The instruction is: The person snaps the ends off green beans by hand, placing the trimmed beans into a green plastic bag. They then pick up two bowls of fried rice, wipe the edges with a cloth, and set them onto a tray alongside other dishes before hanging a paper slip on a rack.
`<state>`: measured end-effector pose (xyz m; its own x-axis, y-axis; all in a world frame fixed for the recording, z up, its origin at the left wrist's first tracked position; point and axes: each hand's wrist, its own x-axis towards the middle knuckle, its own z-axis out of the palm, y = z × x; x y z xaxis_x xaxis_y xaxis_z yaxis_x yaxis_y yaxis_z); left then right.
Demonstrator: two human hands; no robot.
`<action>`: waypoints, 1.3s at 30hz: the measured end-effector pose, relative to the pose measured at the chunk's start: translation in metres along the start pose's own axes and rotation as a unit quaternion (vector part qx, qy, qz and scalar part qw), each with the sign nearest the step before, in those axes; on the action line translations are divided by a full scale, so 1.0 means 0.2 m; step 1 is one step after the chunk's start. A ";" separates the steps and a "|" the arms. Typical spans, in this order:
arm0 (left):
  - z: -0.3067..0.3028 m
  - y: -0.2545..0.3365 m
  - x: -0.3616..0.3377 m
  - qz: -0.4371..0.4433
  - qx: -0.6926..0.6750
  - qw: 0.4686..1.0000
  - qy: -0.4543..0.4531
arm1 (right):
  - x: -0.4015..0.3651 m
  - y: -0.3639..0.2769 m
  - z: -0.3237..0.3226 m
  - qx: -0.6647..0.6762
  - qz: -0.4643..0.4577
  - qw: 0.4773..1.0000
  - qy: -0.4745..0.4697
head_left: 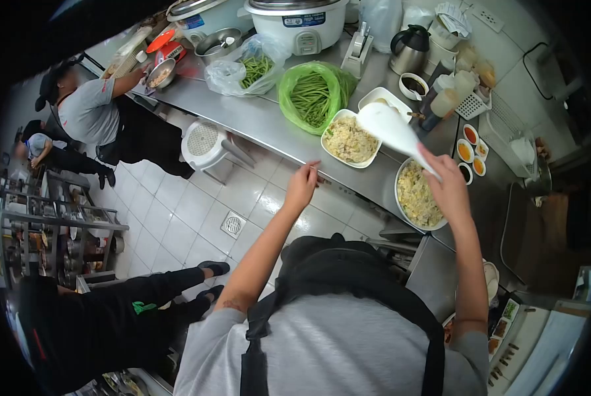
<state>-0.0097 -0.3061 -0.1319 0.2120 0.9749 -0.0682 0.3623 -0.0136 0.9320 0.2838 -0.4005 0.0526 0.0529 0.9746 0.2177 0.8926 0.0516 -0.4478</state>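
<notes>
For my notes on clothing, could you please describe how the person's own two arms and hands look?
Both the left hand and the right hand are bare, with no gloves. The arms are uncovered below short grey sleeves. A dark marking shows on the left forearm, near the elbow. Too little detail shows to tell whether any ring is worn.
</notes>
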 end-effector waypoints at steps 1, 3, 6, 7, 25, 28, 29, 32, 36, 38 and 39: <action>0.01 0.06 0.06 0.009 -0.018 0.999 0.031 | 0.04 0.00 0.05 -0.010 -0.033 0.999 0.001; 0.01 0.15 0.17 -0.024 -0.029 0.999 0.012 | 0.16 -0.01 0.17 -0.030 -0.093 0.995 0.004; 0.04 0.10 0.34 -0.039 -0.010 0.999 -0.034 | 0.30 0.02 0.37 -0.086 -0.136 0.986 0.029; 0.04 0.10 0.38 -0.036 0.003 0.998 -0.048 | 0.33 0.05 0.41 -0.103 -0.145 0.984 0.022; 0.00 0.15 0.42 -0.106 -0.126 0.977 -0.134 | 0.32 0.05 0.41 -0.128 -0.017 0.981 -0.143; 0.02 0.13 0.41 -0.104 -0.144 0.975 -0.130 | 0.30 0.04 0.38 -0.128 0.002 0.976 -0.175; 0.02 0.12 0.40 -0.104 -0.145 0.975 -0.131 | 0.30 0.02 0.35 -0.123 0.012 0.975 -0.185; 0.03 0.13 0.39 -0.108 -0.138 0.975 -0.135 | 0.36 -0.03 0.28 -0.113 0.012 0.978 -0.173; 0.04 0.16 0.35 -0.113 -0.166 0.973 -0.115 | 0.33 0.07 0.36 -0.099 0.043 0.970 -0.218; 0.06 0.16 0.32 -0.120 -0.174 0.972 -0.104 | 0.32 0.02 0.32 -0.072 0.094 0.957 -0.264; 0.07 0.15 0.30 -0.125 -0.176 0.971 -0.099 | 0.32 0.01 0.29 -0.064 0.101 0.959 -0.256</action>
<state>0.0265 -0.2504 -0.1132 0.3409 0.8751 -0.3435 0.0996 0.3297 0.9388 0.2635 -0.3257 0.0154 0.0335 0.9427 -0.3320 0.9365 -0.1456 -0.3190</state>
